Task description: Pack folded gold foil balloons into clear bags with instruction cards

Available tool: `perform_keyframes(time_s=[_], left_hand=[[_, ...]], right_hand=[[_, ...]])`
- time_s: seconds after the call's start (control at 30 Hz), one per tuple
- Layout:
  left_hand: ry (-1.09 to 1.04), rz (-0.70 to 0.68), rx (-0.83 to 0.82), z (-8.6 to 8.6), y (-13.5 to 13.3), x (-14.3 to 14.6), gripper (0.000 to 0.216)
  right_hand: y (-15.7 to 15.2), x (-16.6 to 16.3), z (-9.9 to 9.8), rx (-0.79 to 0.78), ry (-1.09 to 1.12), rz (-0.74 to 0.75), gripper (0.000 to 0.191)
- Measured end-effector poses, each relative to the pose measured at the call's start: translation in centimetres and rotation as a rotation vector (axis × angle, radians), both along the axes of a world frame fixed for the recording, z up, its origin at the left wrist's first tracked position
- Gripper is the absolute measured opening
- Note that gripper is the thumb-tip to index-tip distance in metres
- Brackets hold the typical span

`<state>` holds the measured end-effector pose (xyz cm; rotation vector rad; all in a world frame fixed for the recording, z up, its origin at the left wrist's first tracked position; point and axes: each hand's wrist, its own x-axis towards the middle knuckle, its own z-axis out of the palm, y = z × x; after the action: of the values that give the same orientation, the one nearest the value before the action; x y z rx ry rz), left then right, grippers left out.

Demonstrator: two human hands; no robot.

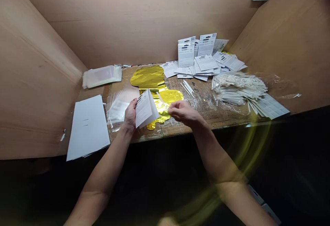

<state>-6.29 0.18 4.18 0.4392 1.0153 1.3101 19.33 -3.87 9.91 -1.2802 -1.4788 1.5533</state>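
My left hand (131,114) grips a folded white printed card (144,111) by its left edge, thumb on the front; the card stands partly open like a booklet. Behind and below it, a flat, uninflated gold foil balloon (146,76) with rounded lobes spreads over the table. My right hand (184,111) is closed in a pinch just right of the card, above the foil. A pale thin streak lies near its fingertips, but whatever is between them is too small to make out. Several short white sticks (187,88) lie on the table beyond this hand.
Flat white cards (89,126) are stacked at the left, with clear plastic sleeves (120,107) beside them and another sleeve stack (103,76) behind. Printed packs (206,63) pile at the back right. A clear bag of white sticks (239,88) sits at right. Wooden walls (144,20) enclose the table.
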Motion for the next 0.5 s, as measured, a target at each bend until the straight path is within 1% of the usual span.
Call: perform_keyframes(time_s=[0.07,0.1,0.17,0.27,0.33,0.37,0.4,0.43,0.5], left_hand=[[0.073,0.081,0.065,-0.2,-0.3,0.8,0.021],[0.109,0.098,0.088,-0.2,-0.5,1.2,0.023],[0.176,0.088,0.106,-0.1,-1.0,1.6,0.032],[0.235,0.051,0.086,-0.1,-1.6,1.8,0.048],[0.253,0.051,0.075,-0.2,-1.8,2.0,0.049],[0.265,0.052,0.081,-0.4,-1.9,2.2,0.048],[0.279,0.051,0.099,-0.6,-2.1,2.6,0.045],[0.293,0.051,0.129,-0.8,-2.5,3.1,0.042],[0.324,0.068,0.2,-1.2,-3.4,4.1,0.034]], right_hand=[[0.1,-2.3,0.4,-0.013,0.075,0.037,0.025],[0.3,-3.0,0.3,-0.004,0.053,0.032,0.026],[0.9,-3.6,-0.3,0.04,-0.009,-0.003,0.03],[1.4,-3.2,-1.8,0.152,-0.037,-0.114,0.039],[1.3,-2.8,-2.7,0.194,-0.026,-0.232,0.046],[1.2,-2.8,-3.1,0.185,-0.012,-0.258,0.05],[1.0,-2.9,-3.4,0.161,0.006,-0.247,0.053],[0.7,-3.1,-3.7,0.13,0.026,-0.202,0.056],[0.1,-3.7,-4.3,0.078,0.065,-0.075,0.058]])
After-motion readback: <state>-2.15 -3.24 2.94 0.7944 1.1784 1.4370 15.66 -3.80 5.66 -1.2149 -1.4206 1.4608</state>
